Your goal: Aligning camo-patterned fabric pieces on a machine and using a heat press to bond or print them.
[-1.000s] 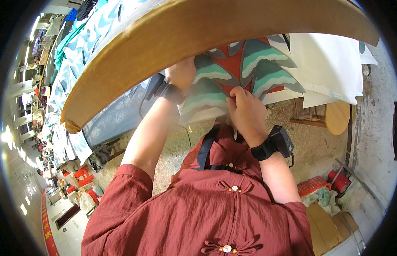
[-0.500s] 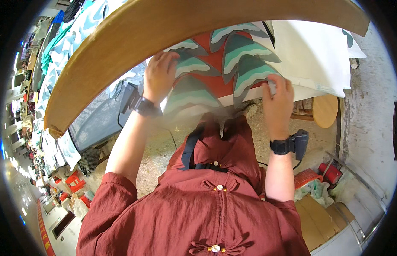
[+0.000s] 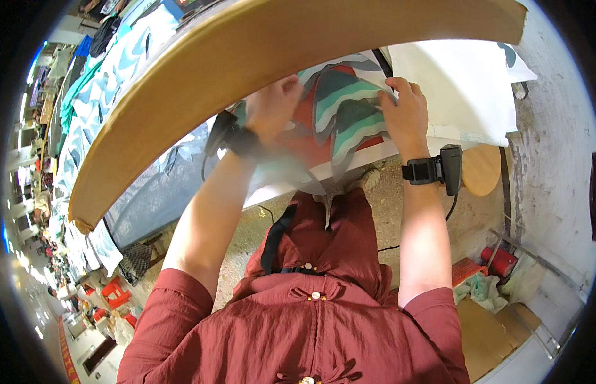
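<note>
Both hands are working a patterned fabric piece (image 3: 339, 118), printed in teal, grey and red scallops, which is lying on the white worktable (image 3: 464, 96) at its near edge, with a little of the cloth hanging over that edge.

To do this step well, the cloth should be kept flat against the table while both sides are drawn evenly, so that no fold is trapped under the palms and the printed bands stay aligned.

The left hand (image 3: 272, 109) is pressing on the left part of the fabric, fingers curled down; it is blurred, so whether it is pinching the cloth or only resting on it cannot be told. The right hand (image 3: 407, 115) is lying on the right edge of the fabric, fingers bent over the cloth, apparently gripping that edge.

Both forearms are reaching forward and up from the lower edge, elbows bent and apart. Each wrist is carrying a black wrist-worn device (image 3: 442, 169). A curved tan brim (image 3: 246, 57) is crossing the upper view.
</note>
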`<action>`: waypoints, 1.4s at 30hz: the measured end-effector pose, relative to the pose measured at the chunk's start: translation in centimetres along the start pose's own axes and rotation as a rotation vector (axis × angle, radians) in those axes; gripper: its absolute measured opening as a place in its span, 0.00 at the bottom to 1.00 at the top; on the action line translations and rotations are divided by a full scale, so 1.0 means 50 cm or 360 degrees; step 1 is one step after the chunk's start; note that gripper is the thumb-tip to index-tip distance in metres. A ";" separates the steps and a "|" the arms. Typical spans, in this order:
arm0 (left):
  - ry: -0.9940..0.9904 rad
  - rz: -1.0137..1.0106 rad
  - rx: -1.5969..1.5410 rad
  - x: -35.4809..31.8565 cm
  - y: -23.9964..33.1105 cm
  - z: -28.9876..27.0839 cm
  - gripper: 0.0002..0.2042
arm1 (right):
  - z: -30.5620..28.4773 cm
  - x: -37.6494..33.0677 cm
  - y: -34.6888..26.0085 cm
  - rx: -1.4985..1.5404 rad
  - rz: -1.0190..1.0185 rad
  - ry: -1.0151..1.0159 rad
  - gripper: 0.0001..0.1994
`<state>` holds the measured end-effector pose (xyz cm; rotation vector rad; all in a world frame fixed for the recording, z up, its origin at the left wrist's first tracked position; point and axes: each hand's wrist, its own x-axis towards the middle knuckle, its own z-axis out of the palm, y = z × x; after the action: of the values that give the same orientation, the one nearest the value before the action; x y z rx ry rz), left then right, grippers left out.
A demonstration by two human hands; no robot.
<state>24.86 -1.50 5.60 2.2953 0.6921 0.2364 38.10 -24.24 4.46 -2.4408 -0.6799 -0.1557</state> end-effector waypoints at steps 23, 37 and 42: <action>0.0047 0.0328 0.0505 0.263 -0.003 0.070 0.12 | -0.101 -0.204 0.091 0.0873 0.0644 -0.0022 0.08; 0.0158 0.0428 0.0684 0.282 -0.016 0.083 0.11 | -0.090 -0.200 0.099 0.0957 0.0669 -0.0122 0.08; 0.0198 0.0520 0.0817 0.279 -0.025 0.091 0.11 | -0.086 -0.202 0.105 0.0983 0.0681 -0.0113 0.08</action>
<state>37.66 4.15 1.05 2.9072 0.4700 0.3924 32.22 -34.75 2.65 -1.9348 -0.1745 0.2749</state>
